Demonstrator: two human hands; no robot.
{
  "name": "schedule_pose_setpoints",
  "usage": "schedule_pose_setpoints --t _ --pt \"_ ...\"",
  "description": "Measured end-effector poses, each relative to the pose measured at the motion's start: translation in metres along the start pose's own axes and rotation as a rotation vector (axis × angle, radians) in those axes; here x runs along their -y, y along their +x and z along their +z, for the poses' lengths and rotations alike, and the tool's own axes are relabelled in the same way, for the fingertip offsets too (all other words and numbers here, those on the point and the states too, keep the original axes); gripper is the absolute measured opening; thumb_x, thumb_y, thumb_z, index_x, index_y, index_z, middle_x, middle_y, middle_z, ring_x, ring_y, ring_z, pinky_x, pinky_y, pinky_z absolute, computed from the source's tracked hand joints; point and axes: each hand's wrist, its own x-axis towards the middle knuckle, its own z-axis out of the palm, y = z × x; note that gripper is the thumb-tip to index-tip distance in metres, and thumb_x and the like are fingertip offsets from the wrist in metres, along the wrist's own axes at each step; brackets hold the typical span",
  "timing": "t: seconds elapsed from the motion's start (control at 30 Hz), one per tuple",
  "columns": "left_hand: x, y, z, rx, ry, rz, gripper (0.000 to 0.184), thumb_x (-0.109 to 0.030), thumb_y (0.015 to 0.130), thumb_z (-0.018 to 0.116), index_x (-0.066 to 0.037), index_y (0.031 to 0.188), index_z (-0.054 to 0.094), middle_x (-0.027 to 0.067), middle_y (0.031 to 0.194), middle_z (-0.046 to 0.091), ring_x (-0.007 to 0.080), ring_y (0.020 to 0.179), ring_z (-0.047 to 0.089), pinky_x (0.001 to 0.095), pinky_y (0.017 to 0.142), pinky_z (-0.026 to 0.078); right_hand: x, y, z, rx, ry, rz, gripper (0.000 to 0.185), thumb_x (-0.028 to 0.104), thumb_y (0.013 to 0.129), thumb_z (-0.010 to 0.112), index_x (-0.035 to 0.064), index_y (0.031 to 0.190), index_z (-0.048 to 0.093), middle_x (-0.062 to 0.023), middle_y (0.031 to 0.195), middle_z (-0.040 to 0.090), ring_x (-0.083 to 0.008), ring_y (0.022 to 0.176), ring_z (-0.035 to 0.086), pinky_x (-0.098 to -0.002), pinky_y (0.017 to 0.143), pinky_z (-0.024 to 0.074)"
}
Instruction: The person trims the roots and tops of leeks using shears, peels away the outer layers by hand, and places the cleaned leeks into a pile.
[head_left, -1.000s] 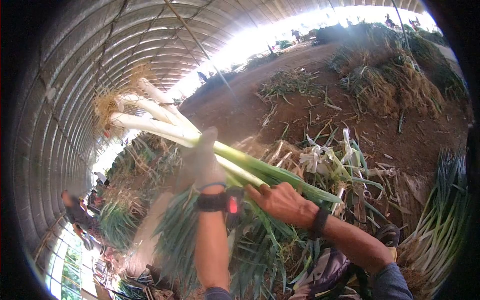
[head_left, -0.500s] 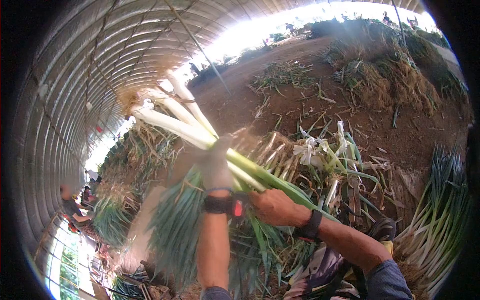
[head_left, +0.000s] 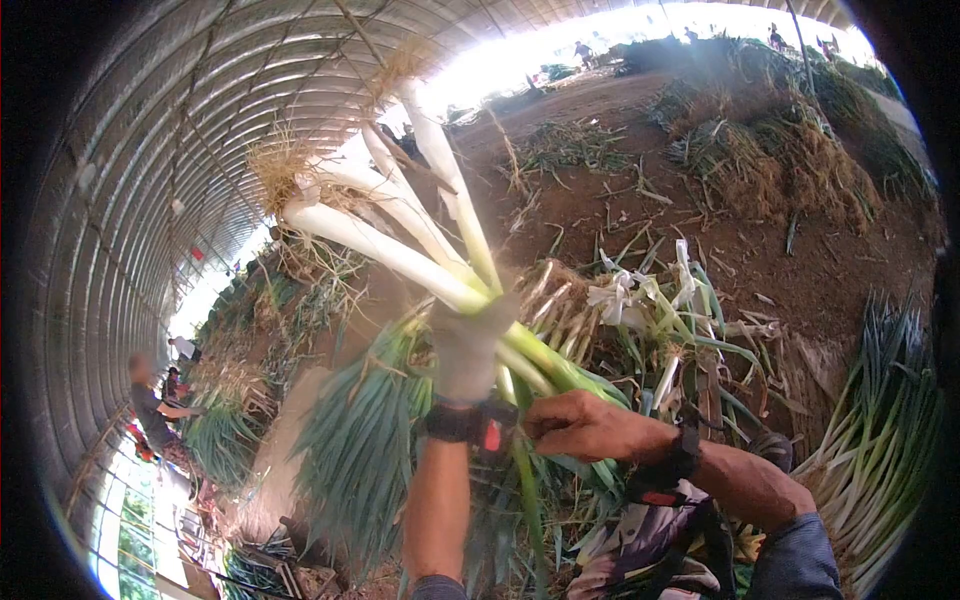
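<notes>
My left hand [head_left: 466, 348], in a pale glove, is closed around a bunch of large green onions [head_left: 385, 253]. Their thick white stems fan out up and to the left, ending in shaggy brown roots [head_left: 280, 172]. Just right of the glove, my bare right hand [head_left: 585, 425] has its fingers curled beside the green leaves [head_left: 560, 368]; whatever they grip is hidden. A long green leaf [head_left: 528, 495] hangs below, between the two wrists. Under my left forearm lies a dense heap of blue-green leaves [head_left: 365, 425].
Trimmed leaves and pale peelings [head_left: 650, 300] lie ahead on brown soil [head_left: 590, 235]. More green onions [head_left: 865, 430] are laid out at right. Rooted heaps [head_left: 770, 150] stand at back right. Another person [head_left: 150, 405] sits at far left, under the curved roof [head_left: 130, 200].
The bunch and my left hand have moved right, and the stems are spread wider. My right hand has shifted slightly right and down, its fingers still curled.
</notes>
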Motion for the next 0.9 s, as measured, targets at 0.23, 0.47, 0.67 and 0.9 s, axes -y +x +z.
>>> schedule_pose_setpoints --t 0.23,0.47,0.67,0.9 --pt "-0.004 -0.007 0.007 0.116 -0.057 -0.028 0.038 -0.024 0.089 0.085 0.001 0.114 0.071 0.0073 0.107 0.072 0.0146 0.092 0.067 0.0319 0.08 0.055 -0.022 -0.01 -0.007 -0.216 -0.862 -0.241 0.018 0.007 0.086 0.067 -0.0004 0.098 0.055 -0.0115 0.086 0.063 -0.031 0.079 0.07 -0.0467 0.056 0.0516" --pt "-0.017 -0.012 0.018 0.0 -0.017 0.006 0.032 -0.011 0.082 0.084 0.0 0.109 0.07 0.0055 0.095 0.069 0.0165 0.081 0.067 0.032 0.075 0.056 -0.004 0.004 -0.01 -0.576 -1.033 -0.404 0.021 0.01 0.086 0.067 0.0019 0.102 0.055 -0.0101 0.087 0.054 -0.0312 0.065 0.064 -0.0435 0.055 0.054" --pt "0.0 0.001 0.009 -0.045 -0.093 0.119 0.032 -0.012 0.081 0.083 0.002 0.107 0.07 0.0065 0.088 0.068 0.0178 0.077 0.068 0.0328 0.072 0.056 -0.03 -0.004 -0.009 -0.247 -0.661 -0.292 0.019 0.009 0.095 0.061 0.0038 0.112 0.057 -0.0151 0.099 0.065 -0.0381 0.078 0.07 -0.0475 0.059 0.0549" --pt "-0.012 0.052 -0.039 -0.272 0.018 0.167 0.023 -0.013 0.084 0.08 0.003 0.099 0.071 0.0109 0.083 0.069 0.0198 0.07 0.067 0.0345 0.066 0.055 -0.152 -0.08 0.066 0.343 -0.617 -0.123 0.017 0.011 0.095 0.06 0.0041 0.11 0.055 -0.0179 0.084 0.066 -0.0424 0.081 0.07 -0.0516 0.067 0.0549"
